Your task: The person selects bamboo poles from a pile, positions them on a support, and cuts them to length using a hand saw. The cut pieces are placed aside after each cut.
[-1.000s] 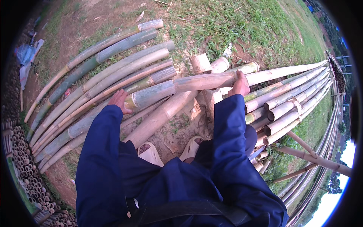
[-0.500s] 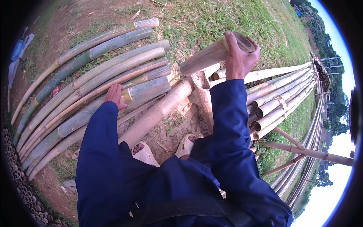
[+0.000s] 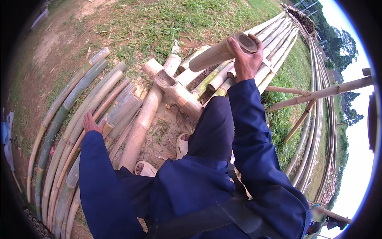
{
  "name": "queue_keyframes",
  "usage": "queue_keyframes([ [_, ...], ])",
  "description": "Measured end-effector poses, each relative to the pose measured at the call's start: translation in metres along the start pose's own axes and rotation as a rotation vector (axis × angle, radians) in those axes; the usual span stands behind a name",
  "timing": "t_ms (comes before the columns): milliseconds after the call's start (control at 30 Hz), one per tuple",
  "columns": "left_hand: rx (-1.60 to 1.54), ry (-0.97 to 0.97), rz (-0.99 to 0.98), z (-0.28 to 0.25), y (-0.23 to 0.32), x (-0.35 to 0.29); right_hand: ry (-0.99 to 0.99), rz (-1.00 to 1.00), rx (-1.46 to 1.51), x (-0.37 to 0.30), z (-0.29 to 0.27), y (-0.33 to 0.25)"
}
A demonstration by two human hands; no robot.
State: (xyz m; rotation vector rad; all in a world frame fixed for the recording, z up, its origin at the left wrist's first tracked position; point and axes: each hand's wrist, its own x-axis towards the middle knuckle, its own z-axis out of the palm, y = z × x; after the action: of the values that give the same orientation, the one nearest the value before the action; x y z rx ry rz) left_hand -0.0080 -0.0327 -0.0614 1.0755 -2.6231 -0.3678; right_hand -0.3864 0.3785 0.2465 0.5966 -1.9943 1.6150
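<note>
My right hand (image 3: 246, 59) grips a short, thick bamboo section (image 3: 211, 57) near one end, thumb on one side and fingers round the other. Its cut end faces up and the piece is tilted in the air. Below it lies a notched bamboo piece (image 3: 181, 96) with a scooped-out hollow, resting across a thick bamboo pole (image 3: 137, 133) on the ground. At the left, my left hand (image 3: 93, 124) rests on a row of long bamboo poles (image 3: 75, 129), fingers stretched and thumb apart. It touches a thick greyish pole (image 3: 122, 111) beside its thumb.
Stacked bamboo poles (image 3: 274, 40) stretch away behind my right hand. A bamboo rail (image 3: 330, 93) on slanting props stands at the right, with long poles (image 3: 314, 131) past it. Grass (image 3: 167, 28) lies ahead. My sandalled feet (image 3: 145, 168) are on bare soil.
The view has swung, so the left poles sit lower and the stack shows more. My right hand still holds the bamboo section. My left hand stays on the poles; my right knee now shows raised.
</note>
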Motion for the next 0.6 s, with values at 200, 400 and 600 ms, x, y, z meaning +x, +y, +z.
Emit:
queue_keyframes([
  [200,-0.031,-0.022,0.022,-0.003,-0.078,0.021,0.206,-0.062,-0.287,-0.003,-0.214,-0.03],
  [400,-0.194,-0.321,-0.131,-0.035,-0.153,0.027,0.308,0.238,-0.732,-0.066,-0.382,0.017],
  [600,-0.188,-0.597,-0.413,-0.075,-0.128,-0.009,0.036,0.767,-1.259,-0.175,-0.481,0.108],
])
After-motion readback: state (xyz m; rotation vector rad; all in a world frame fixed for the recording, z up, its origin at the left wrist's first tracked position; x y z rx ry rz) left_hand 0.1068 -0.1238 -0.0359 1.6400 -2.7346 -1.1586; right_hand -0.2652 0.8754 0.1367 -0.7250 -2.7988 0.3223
